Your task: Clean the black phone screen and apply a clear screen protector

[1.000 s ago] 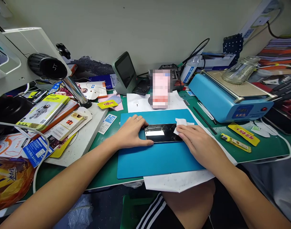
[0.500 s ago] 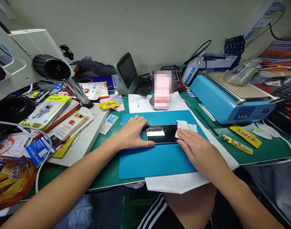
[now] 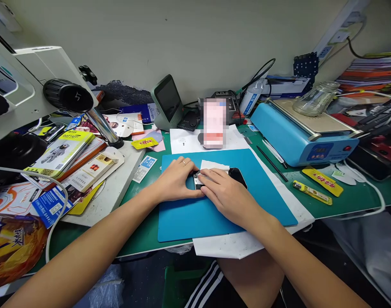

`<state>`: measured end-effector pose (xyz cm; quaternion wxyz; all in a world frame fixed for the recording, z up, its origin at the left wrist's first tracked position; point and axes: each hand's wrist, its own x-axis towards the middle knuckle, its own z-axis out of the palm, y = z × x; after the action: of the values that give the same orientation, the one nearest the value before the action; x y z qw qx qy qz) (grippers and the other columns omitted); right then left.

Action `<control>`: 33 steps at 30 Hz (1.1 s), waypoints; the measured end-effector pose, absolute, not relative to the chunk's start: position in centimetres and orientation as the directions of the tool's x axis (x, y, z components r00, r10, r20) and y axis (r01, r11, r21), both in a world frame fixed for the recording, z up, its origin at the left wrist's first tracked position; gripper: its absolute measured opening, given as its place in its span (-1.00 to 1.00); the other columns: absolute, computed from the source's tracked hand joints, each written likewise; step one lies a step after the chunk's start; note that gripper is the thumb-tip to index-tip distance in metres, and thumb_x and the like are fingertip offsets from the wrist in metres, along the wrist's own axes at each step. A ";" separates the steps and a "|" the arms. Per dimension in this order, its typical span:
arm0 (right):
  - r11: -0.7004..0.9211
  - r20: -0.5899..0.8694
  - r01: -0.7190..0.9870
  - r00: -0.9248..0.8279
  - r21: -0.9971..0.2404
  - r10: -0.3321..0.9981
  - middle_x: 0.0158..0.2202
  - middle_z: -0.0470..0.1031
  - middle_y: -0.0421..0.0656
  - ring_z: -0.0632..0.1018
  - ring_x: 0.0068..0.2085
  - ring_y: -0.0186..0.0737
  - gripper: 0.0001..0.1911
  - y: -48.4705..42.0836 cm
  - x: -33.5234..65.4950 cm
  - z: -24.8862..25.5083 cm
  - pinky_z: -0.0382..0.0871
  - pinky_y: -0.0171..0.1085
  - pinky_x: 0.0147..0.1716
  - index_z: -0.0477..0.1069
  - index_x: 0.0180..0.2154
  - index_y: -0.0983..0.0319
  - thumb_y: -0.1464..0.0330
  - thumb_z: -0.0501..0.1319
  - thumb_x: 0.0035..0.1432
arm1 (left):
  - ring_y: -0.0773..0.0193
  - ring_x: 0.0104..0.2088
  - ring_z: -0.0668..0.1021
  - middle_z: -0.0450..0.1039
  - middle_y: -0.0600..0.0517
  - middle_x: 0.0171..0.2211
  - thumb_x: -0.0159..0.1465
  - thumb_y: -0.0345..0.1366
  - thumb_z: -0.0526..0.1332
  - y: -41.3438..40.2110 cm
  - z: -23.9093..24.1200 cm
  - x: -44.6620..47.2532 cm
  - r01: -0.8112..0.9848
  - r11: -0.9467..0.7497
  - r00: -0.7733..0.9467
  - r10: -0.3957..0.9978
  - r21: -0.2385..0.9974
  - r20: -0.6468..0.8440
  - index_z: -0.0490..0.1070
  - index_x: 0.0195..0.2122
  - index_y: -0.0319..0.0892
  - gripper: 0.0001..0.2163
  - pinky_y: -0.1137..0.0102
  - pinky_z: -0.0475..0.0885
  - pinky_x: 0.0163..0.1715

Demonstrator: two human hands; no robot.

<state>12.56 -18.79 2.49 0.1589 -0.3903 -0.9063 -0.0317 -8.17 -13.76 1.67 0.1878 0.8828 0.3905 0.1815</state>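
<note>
Directly beneath both hands, on a blue mat (image 3: 195, 220), lies a dark panel (image 3: 238, 177), glossy and phone-like in form. The left hand (image 3: 177, 180) brackets the panel's left end, fingers at the far edge and thumb at the near one, closed about it in the manner of a clamp. The right hand (image 3: 227, 194) lies with its fingers stretched over a white tissue (image 3: 215, 164), holding it against the panel's face; whether the fingertips also pinch the tissue cannot be told. Half a second earlier, right hand and tissue stood at the panel's right end; both have since shifted to the left end, just beside the left hand, and the right end now shows bare. The left grip, by contrast, is unchanged. The shift suggests a wiping stroke along the panel's length, the left hand serving as anchor. Nearer the body than the right-hand grip, white paper (image 3: 224, 247) projects from under the mat; to its right lie a black rod (image 3: 272, 163) and a yellow cutter (image 3: 312, 193), both untouched.
</note>
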 end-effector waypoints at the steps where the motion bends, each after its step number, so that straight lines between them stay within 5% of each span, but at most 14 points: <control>1: 0.696 0.314 0.714 -0.647 -0.067 0.694 0.16 0.54 0.03 0.50 0.18 0.02 -0.57 -18.9 12.7 2.5 0.50 0.02 0.12 0.47 0.15 0.36 0.33 -0.03 0.47 | 0.05 -0.15 0.44 0.45 -0.03 -0.19 0.16 0.10 0.35 -13.8 1.7 -8.2 0.621 -0.624 0.628 0.758 0.474 0.176 0.40 -0.14 -0.14 -0.56 0.16 0.36 -0.15; 15: 0.706 0.325 0.707 -0.661 -0.033 0.677 0.13 0.55 0.06 0.52 0.18 0.03 -0.59 -19.2 12.6 2.7 0.49 0.01 0.14 0.49 0.11 0.37 0.36 -0.02 0.46 | 0.05 -0.14 0.44 0.45 -0.03 -0.19 0.17 0.11 0.35 -13.7 1.7 -8.1 0.622 -0.614 0.625 0.763 0.486 0.164 0.40 -0.14 -0.13 -0.56 0.16 0.36 -0.15; 33: 0.636 0.294 0.748 -0.574 -0.191 0.764 0.17 0.53 0.06 0.49 0.21 0.03 -0.59 -19.0 11.8 2.6 0.46 0.05 0.18 0.46 0.15 0.33 0.33 0.00 0.45 | 0.06 -0.15 0.43 0.44 -0.03 -0.19 0.15 0.04 0.36 -13.7 1.6 -8.3 0.610 -0.626 0.631 0.755 0.486 0.179 0.38 -0.14 -0.13 -0.59 0.16 0.39 -0.15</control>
<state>11.82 -19.03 2.57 0.1768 -0.4262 -0.8869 0.0230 -8.25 -13.66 1.61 0.1937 0.8821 0.3867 0.1865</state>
